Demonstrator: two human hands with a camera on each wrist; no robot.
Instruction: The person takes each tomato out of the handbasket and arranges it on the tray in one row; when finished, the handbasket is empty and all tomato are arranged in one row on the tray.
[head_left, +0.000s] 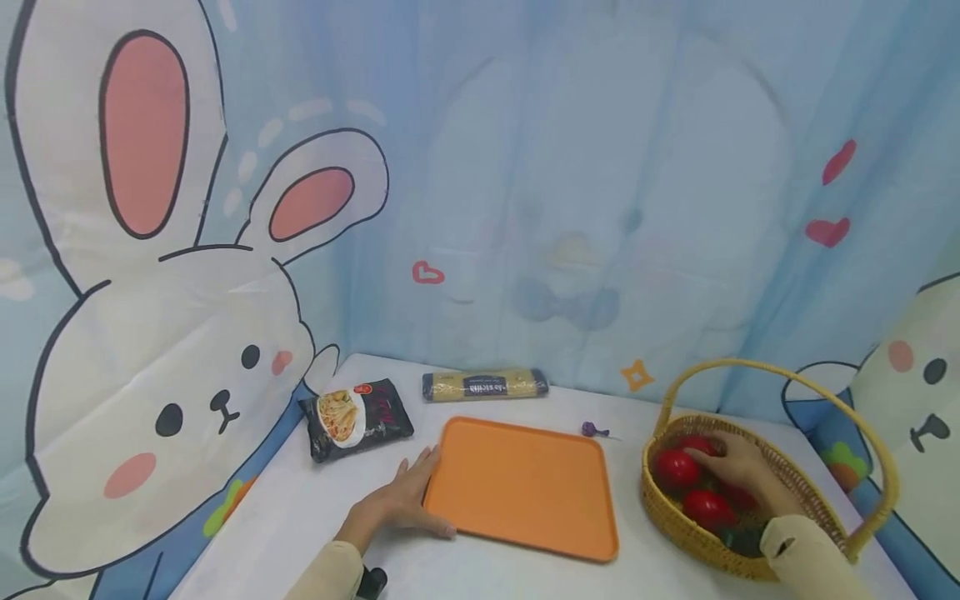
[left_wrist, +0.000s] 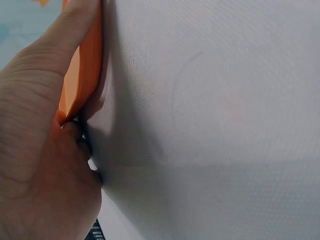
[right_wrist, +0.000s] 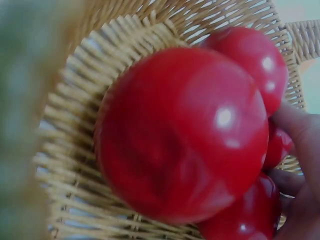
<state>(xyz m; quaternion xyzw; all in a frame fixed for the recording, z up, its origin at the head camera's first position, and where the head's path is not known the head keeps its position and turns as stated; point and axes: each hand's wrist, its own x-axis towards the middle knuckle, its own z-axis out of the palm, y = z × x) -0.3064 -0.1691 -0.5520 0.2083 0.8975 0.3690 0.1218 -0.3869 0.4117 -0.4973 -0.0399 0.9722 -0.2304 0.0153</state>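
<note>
My left hand (head_left: 401, 498) lies at the near left corner of an orange tray (head_left: 525, 492), fingers extended along its left edge and thumb along the front edge. On the right, my right hand (head_left: 738, 465) reaches into a wicker basket (head_left: 663, 518) with an arched handle. Its thumb and fingers hold a red tomato (head_left: 694, 443) at the far side, seen partly between them in the right wrist view. Several more glossy tomatoes (head_left: 677, 469) sit around it, with a large dented tomato (right_wrist: 182, 135) closest to the right wrist camera.
A black food packet (head_left: 356, 419) lies left of the tray, and a yellow pasta pack (head_left: 486, 385) lies behind it. A small purple item (head_left: 592, 429) is near the tray's far right corner. Something dark green (head_left: 744, 542) lies in the basket's near end. A printed curtain (head_left: 570, 208) hangs behind the table.
</note>
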